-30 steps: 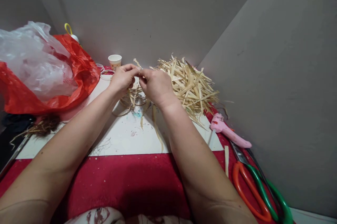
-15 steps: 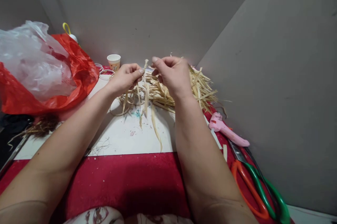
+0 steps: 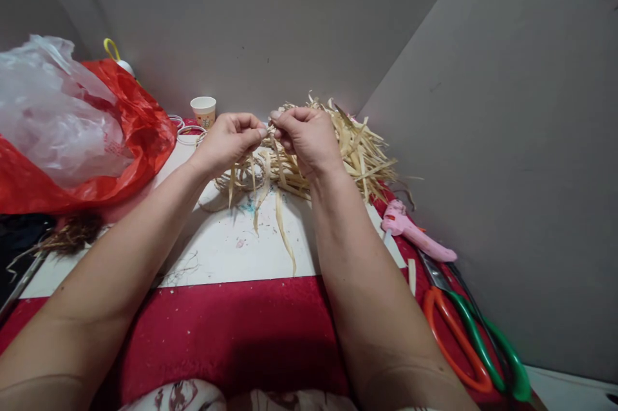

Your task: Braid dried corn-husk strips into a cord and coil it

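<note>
My left hand and my right hand are raised over a white board, fingertips almost touching. Both pinch pale dried straw strips that hang down from between them to the board. Behind my right hand lies a loose pile of the same straw strips. A coil of twine rests on the board under my left hand.
A red plastic bag holding a clear bag sits at the left. A paper cup and rings stand at the back. A pink glue gun, orange scissors and green scissors lie at the right on the red cloth.
My hands parted, the right one lifting a strip up, then came back together. The view shifted slightly to the right.
</note>
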{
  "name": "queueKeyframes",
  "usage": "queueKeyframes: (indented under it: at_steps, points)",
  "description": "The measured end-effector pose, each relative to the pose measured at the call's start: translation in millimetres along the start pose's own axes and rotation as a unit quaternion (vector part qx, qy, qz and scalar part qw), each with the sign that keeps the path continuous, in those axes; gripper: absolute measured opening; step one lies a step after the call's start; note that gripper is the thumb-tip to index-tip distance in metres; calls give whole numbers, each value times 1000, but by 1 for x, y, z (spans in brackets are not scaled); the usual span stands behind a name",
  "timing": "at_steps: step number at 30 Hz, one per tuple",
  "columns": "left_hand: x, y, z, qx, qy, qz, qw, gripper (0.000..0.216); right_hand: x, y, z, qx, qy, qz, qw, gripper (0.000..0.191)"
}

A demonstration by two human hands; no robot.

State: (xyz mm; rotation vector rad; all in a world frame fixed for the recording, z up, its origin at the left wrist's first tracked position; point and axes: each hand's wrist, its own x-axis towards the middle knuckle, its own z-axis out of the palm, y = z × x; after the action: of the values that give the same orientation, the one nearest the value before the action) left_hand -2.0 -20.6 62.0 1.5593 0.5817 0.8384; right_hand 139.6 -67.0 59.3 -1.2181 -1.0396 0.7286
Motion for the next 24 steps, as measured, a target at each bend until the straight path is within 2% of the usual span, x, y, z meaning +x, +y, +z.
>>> queueKeyframes:
  at_steps: [5, 9, 16, 24]
  points:
    - [-3, 3, 5, -22, 19, -39, 999, 17, 3, 7, 3, -7, 28, 8, 1000, 33]
    - [-2, 3, 6, -42, 41, -55, 997, 10, 3, 6, 1, -22, 23, -15, 999, 33]
    - [-1, 4, 2, -45, 5, -72, 996, 18, 3, 4, -1, -41, 19, -53, 998, 34]
    - [-1, 5, 1, -64, -19, -83, 994, 15, 2, 7, 2, -4, 6, -14, 1000, 36]
